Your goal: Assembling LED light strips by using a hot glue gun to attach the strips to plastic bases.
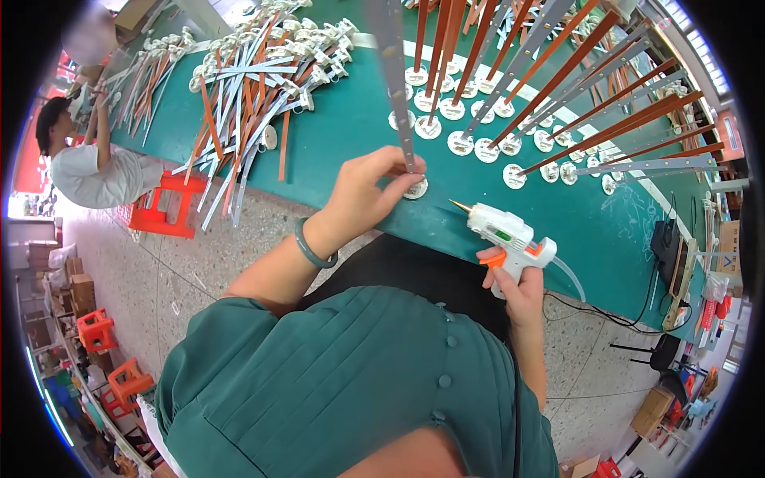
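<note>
Green table (578, 231), speckled floor (199, 271), likely cartons (82, 288); right hand (522, 296) grips glue gun (507, 229).

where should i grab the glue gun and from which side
Best by the handle of the glue gun, coming from the person's near side: it slants back that way, where the right hand holds it, with the orange trigger within finger reach. The slim metal nozzle points away to the left and may be hot, so avoid that end.
</note>
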Motion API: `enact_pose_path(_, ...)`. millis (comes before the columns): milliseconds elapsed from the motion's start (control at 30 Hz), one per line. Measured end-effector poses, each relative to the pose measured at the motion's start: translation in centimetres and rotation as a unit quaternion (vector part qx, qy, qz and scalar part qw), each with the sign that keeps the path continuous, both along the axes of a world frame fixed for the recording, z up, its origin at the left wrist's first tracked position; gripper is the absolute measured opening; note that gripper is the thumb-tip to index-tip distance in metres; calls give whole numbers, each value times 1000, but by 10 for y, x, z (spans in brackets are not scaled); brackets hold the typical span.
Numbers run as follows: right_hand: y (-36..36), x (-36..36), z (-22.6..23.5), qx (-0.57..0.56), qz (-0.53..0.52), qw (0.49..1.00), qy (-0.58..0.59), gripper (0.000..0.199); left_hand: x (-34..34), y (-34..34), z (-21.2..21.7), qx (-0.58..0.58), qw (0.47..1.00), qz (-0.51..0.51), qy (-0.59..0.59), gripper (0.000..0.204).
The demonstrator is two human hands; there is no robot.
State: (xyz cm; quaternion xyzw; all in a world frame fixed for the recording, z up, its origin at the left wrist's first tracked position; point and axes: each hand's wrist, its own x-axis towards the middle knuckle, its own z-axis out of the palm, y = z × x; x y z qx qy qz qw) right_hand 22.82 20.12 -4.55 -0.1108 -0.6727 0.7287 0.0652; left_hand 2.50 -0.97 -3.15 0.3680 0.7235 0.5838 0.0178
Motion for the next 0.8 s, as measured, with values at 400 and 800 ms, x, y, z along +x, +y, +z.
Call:
enact_pose_path(400, -18, -32, 10, 83, 54, 995, -27, 28, -13, -4, 9, -66, 990, -29, 120, 10)
enact_pose_path(800, -29, -42, 9, 165, 33, 986, -20, 24, -22, -5, 6, -64, 988, -47, 132, 10)
